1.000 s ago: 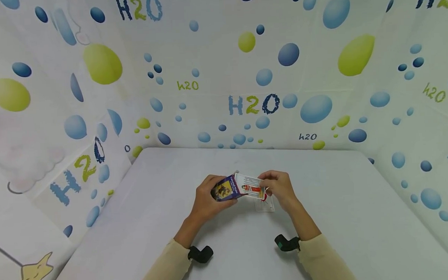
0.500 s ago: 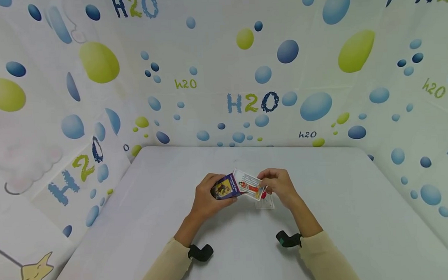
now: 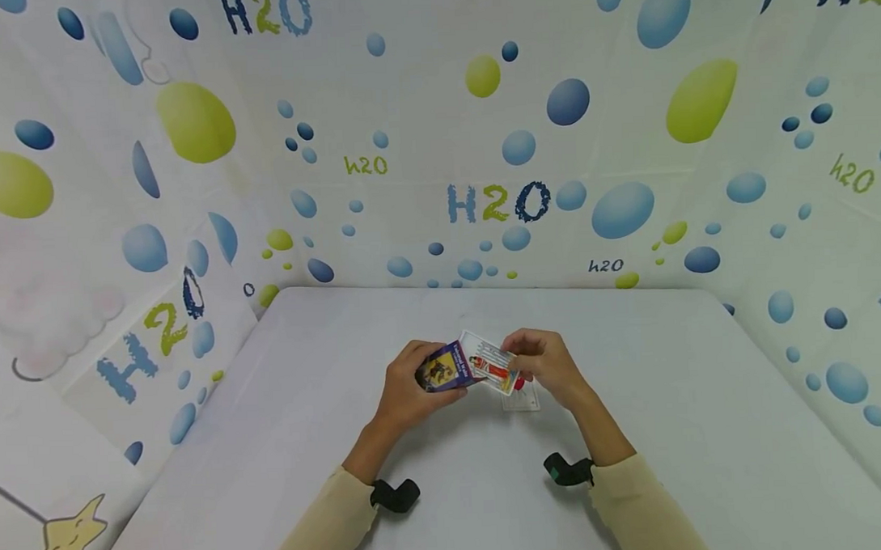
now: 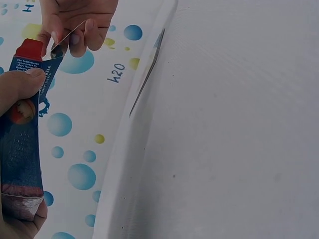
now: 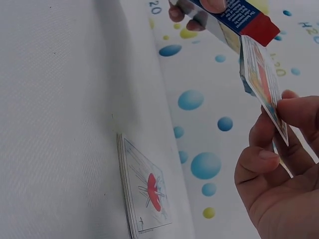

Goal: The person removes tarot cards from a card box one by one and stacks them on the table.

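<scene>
While the right hand pinches a card at the right end of a box, left-hand fingers grip the box. That card partly blocks a card stack on the table; the far side carries a patterned backdrop.

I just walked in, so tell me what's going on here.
A person's left hand grips a dark blue card box with a red flap, while the right hand pinches a picture card at the box's open end. I can't tell whether the card is partly inside. A stack of cards, red showing on top, lies on the white table.
</scene>
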The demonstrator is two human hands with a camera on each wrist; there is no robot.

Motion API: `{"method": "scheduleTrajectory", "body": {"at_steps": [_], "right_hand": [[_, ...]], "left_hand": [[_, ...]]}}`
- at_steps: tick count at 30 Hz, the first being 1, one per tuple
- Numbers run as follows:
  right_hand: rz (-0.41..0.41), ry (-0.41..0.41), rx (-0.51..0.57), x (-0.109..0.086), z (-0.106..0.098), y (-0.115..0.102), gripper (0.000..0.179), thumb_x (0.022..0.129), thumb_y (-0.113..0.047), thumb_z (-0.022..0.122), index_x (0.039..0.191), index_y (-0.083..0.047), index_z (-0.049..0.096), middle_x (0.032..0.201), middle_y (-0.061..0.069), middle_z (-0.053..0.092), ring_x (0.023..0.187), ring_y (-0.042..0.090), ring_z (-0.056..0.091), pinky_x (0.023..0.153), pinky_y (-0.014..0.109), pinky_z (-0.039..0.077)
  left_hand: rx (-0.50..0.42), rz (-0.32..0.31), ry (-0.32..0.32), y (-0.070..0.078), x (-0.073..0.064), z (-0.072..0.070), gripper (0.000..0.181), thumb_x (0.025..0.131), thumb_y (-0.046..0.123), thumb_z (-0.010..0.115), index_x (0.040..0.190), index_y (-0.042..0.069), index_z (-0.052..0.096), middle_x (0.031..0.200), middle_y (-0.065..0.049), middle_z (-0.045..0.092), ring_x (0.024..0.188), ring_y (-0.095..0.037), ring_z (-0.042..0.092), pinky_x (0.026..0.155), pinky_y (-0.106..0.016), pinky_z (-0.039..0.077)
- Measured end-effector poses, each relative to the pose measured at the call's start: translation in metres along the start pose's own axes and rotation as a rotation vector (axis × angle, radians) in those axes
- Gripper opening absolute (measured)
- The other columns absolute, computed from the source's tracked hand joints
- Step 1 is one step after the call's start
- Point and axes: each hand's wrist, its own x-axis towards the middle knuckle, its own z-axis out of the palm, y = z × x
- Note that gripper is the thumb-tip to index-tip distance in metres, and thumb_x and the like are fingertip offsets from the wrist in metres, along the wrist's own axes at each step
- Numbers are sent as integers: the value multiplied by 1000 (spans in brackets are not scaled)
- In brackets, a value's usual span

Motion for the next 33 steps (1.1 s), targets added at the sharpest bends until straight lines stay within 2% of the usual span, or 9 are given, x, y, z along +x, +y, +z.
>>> {"method": "scheduleTrajectory", "body": {"at_steps": [9, 28, 33], "right_hand": [[-45, -55, -52, -2, 7, -4, 19, 92, 5, 62, 102, -3, 77, 113, 15, 72, 88, 29, 66, 74, 30, 60], [-49, -43, -92, -3, 7, -8, 18, 90, 3, 65, 101, -2, 78, 108, 14, 74, 85, 27, 64, 74, 26, 58], [-21, -32, -98, -3, 7, -8, 18, 88, 2, 67, 100, -3, 79, 106, 13, 75, 85, 26, 65, 74, 27, 58]], "left_hand": [[-10, -1, -30, -2, -1, 0, 66, 72, 31, 94, 129, 17, 64, 122, 4, 60, 111, -13, 58, 97, -37, 53], [-21, 6, -42, -1, 0, 1, 67, 70, 29, 95, 128, 16, 64, 122, 5, 60, 110, -12, 58, 96, -37, 53], [-12, 12, -38, -1, 0, 1, 67, 70, 29, 96, 128, 15, 65, 122, 4, 60, 109, -12, 58, 95, -37, 54]]}}
